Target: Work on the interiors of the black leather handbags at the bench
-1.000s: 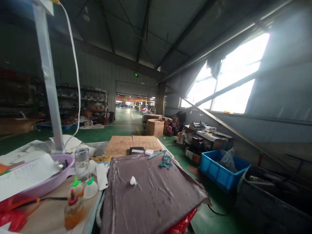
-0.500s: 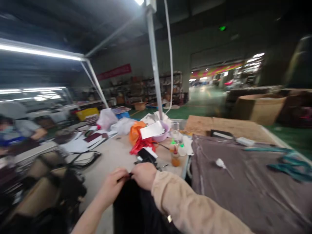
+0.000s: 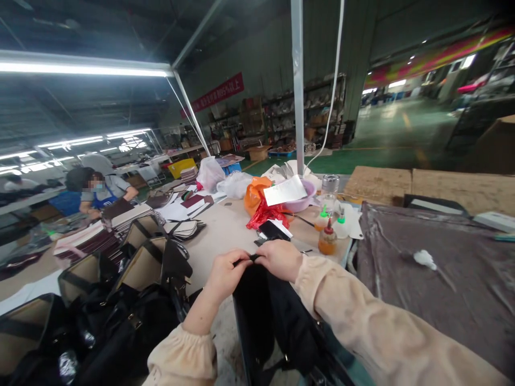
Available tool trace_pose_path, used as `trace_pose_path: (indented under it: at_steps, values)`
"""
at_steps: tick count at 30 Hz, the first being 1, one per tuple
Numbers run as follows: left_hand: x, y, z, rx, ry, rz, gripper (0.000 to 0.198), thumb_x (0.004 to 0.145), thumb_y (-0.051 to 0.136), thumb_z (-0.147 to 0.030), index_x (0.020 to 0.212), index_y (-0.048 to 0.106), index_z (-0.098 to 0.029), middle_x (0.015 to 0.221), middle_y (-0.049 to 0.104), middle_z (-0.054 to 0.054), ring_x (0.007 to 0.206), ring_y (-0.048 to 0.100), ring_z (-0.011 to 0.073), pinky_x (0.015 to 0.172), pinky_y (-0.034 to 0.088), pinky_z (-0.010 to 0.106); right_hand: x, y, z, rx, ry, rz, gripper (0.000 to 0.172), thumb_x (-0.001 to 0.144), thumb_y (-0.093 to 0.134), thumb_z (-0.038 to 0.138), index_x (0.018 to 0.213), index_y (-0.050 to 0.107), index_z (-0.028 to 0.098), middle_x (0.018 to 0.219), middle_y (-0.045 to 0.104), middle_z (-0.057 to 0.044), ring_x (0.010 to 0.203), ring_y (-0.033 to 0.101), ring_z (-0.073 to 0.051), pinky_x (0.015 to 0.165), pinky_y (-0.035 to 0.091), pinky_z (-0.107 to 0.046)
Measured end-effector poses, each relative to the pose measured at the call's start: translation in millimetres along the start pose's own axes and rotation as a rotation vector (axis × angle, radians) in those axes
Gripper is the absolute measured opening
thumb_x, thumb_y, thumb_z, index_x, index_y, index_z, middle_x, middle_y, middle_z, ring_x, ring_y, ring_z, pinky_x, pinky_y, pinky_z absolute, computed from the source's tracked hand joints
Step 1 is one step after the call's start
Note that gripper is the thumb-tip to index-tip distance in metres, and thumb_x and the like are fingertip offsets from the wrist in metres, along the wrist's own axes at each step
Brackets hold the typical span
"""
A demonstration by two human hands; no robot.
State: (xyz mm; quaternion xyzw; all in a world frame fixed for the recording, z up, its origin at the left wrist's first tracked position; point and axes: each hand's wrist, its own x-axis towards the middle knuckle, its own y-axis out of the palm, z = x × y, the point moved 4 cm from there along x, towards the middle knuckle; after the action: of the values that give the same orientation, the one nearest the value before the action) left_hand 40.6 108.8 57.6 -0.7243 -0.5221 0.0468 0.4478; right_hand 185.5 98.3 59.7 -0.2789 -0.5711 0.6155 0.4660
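Observation:
A black bag (image 3: 277, 321) stands upright at the near edge of the beige worktable (image 3: 219, 236), right in front of me. My left hand (image 3: 226, 274) and my right hand (image 3: 279, 259) are both closed in a pinch on the bag's top edge, side by side and almost touching. Both arms wear beige sleeves. A black phone-like object (image 3: 272, 230) lies just beyond my right hand.
Black and tan bags (image 3: 120, 300) crowd the left. Glue bottles (image 3: 328, 240), a glass jar (image 3: 330, 188), a pink bowl (image 3: 301, 202) and red and orange plastic (image 3: 260, 206) lie ahead. A brown sheet (image 3: 442, 279) covers the right table. A seated person (image 3: 102, 190) works at far left.
The view swung left from the hall and window down to the worktable. My hands came into view pinching the bag's top edge and hold the same grip now.

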Motion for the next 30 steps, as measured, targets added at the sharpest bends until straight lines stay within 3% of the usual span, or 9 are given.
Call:
trace_pose_path:
  at_steps: [12,19,24,30]
  values:
    - [2.1,0.3,-3.6,0.042,-0.102,-0.016,0.009,0.071,0.058,-0.024,0.064,0.061,-0.019,0.084,0.068,0.001,0.079,0.062,0.0153,0.076,0.048,0.028,-2.0,-2.5,-2.9,-0.056,-0.011,-0.028,0.028,0.086,0.040,0.036,0.080,0.064,0.022,0.083,0.065,-0.003,0.079,0.059,-0.018,0.063,0.038,-0.025]
    - [-0.9,-2.3,1.8,0.050,-0.137,0.037,0.012,0.072,0.058,-0.031,0.075,0.063,-0.020,0.081,0.068,0.000,0.078,0.062,0.0158,0.077,0.048,0.029,-2.7,-1.8,-5.1,-0.039,0.014,0.002,0.029,0.088,0.039,0.038,0.083,0.063,0.022,0.088,0.065,-0.003,0.084,0.059,-0.017,0.066,0.039,-0.024]
    - [-5.2,-5.4,5.5,0.006,-0.167,0.046,0.014,0.069,0.062,-0.029,0.079,0.057,-0.020,0.078,0.066,-0.001,0.076,0.062,0.0153,0.074,0.048,0.028,-3.2,-4.4,-4.0,-0.048,0.028,0.001,0.029,0.087,0.039,0.037,0.082,0.063,0.022,0.084,0.065,-0.004,0.080,0.059,-0.018,0.063,0.039,-0.025]
    - [-9.6,-9.3,7.4,-0.013,-0.194,0.079,0.019,0.069,0.062,-0.024,0.082,0.049,-0.021,0.094,0.064,0.001,0.081,0.063,0.0158,0.075,0.049,0.030,-1.6,-3.3,-1.8,-0.039,0.066,0.027,0.030,0.088,0.038,0.036,0.085,0.064,0.021,0.087,0.065,-0.004,0.084,0.058,-0.018,0.068,0.039,-0.026]
